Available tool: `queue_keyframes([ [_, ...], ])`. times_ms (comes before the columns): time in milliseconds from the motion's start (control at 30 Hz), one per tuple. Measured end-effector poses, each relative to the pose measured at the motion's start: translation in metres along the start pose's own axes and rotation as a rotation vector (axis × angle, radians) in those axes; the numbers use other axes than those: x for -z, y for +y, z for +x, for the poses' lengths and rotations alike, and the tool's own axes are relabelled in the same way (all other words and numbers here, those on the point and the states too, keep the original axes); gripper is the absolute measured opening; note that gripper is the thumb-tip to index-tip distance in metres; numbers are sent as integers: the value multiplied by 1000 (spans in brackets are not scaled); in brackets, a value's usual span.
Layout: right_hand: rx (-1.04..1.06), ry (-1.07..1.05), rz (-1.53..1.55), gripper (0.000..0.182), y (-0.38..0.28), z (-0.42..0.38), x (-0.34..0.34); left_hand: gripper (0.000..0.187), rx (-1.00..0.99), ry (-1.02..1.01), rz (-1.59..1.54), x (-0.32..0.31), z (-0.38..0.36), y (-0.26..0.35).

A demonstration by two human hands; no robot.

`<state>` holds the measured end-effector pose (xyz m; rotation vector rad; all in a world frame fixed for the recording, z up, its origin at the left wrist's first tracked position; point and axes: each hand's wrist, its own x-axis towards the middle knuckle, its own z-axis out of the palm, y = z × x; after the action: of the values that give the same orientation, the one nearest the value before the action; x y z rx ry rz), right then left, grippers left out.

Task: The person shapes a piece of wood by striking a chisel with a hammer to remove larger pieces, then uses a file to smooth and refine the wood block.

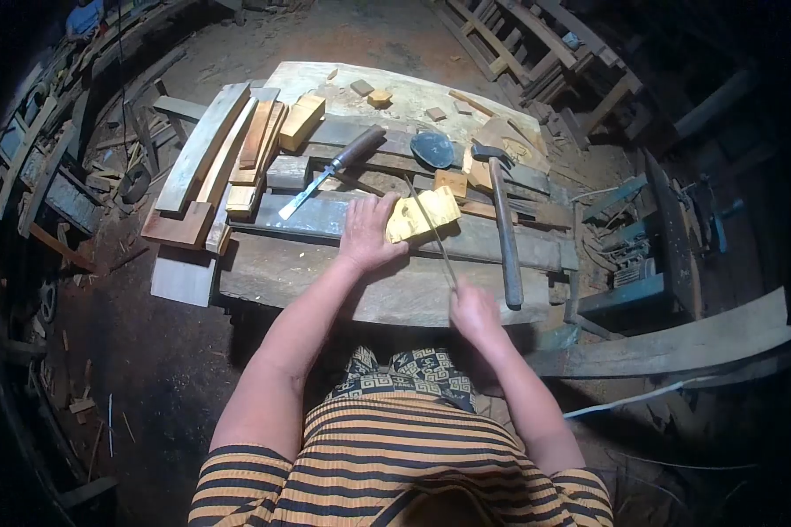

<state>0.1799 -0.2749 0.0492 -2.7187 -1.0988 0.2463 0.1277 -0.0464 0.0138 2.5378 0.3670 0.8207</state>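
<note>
A pale yellow wooden block [439,207] with an uneven surface lies on the workbench [281,272]. My left hand [369,230] grips its left end, with the thumb on the near side and the fingers over the far side. My right hand [475,313] is closed round the near end of a long, thin file-like tool [433,230]. This tool lies slantwise across the block's top, and its exact kind is hard to make out. Left of my left hand rests a chisel [336,171] with a dark handle. A hammer [504,230] lies to the right of the block.
Several planks [204,149] are stacked at the bench's left end, beside a squared timber piece [302,121]. Behind the block sit a dark oval dish [431,149] and small wood offcuts [379,97]. A long board [668,338] juts out at the right. Scrap timber surrounds the bench.
</note>
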Motion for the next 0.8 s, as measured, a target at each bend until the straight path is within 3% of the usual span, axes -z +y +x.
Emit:
queue_keyframes([
  [200, 45, 114, 36, 18, -25, 55, -1, 78, 13, -11, -7, 4, -1, 3],
  [400, -35, -27, -5, 19, 14, -45, -12, 77, 2, 6, -6, 3, 0, 1],
  [500, -38, -48, -4, 20, 11, -42, -6, 77, -5, 2, -6, 2, -1, 1],
  [667, 46, 106, 50, 19, -23, 54, -7, 78, 10, -15, -5, 4, -1, 4],
  [800, 8, 74, 21, 18, -23, 38, -2, 79, -3, 7, -26, 2, -1, 2],
])
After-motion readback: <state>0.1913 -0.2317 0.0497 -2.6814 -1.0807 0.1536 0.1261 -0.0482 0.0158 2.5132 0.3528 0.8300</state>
